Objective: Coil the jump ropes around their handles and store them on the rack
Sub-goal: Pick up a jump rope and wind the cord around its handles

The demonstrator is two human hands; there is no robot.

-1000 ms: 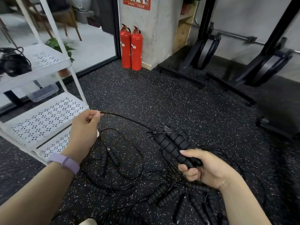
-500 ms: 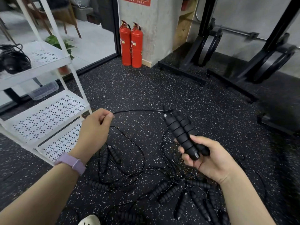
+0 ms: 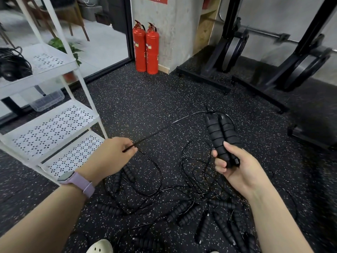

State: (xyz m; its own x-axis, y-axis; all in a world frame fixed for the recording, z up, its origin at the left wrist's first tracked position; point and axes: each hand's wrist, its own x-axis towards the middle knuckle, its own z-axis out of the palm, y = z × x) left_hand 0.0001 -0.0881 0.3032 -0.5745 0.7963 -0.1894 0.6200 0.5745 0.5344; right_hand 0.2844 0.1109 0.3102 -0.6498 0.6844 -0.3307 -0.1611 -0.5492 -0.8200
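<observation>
Head view: right hand [image 3: 235, 165] clamped around two black handles [image 3: 221, 137] held side by side, tips pointing up and away. Left hand [image 3: 111, 157], fingers [image 3: 130, 145] pinched together on the thin black rope [image 3: 167, 126], which runs taut to the handle tops. More jump ropes [image 3: 184, 210] lie tangled on the speckled floor [image 3: 145, 99]. White rack [image 3: 54, 125] stands left, a dark bundle [image 3: 12, 64] on its upper shelf.

**Even indoor light, wide-angle bending, blur at the right edge**

Daylight is admitted through the glass at upper left, where the pale outdoor floor [image 3: 102, 44] is washed out. The speckled mat [image 3: 145, 99] is evenly lit; shadows are faint. Straight lines are bowed towards the edges. The weight plates [image 3: 308, 70] are smeared by motion blur.
</observation>
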